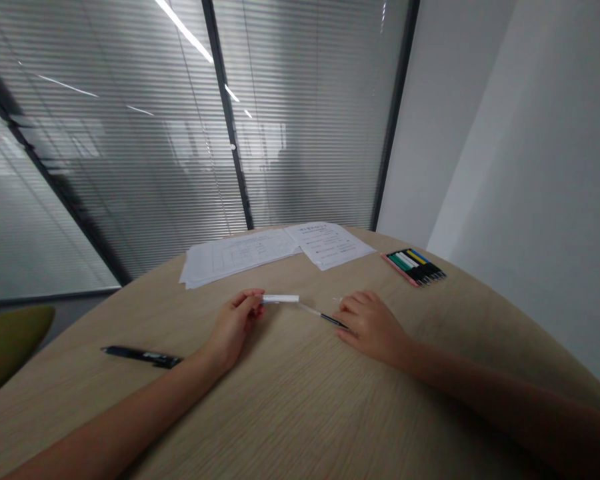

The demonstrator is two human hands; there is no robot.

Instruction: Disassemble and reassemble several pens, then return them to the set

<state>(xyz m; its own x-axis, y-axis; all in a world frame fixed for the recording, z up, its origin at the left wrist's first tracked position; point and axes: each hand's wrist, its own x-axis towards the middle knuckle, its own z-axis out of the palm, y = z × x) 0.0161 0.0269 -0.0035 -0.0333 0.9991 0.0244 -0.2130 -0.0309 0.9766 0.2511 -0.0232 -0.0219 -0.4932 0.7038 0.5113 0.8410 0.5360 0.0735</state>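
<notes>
My left hand (pixel 236 321) rests on the round wooden table (pixel 290 400) and pinches one end of a white pen barrel (pixel 280 299) between thumb and fingers. My right hand (pixel 371 325) lies knuckles-up to the right, fingers curled over the dark end of a thin pen refill (pixel 320 313) that runs back toward the white barrel. The barrel and the refill lie almost in line between the two hands. Whether they are joined I cannot tell.
A black pen (pixel 141 355) lies on the table to the left of my left forearm. Printed paper sheets (pixel 275 251) lie at the far edge. A flat pack of coloured pens (pixel 415 265) sits at the far right. Glass walls with blinds stand behind.
</notes>
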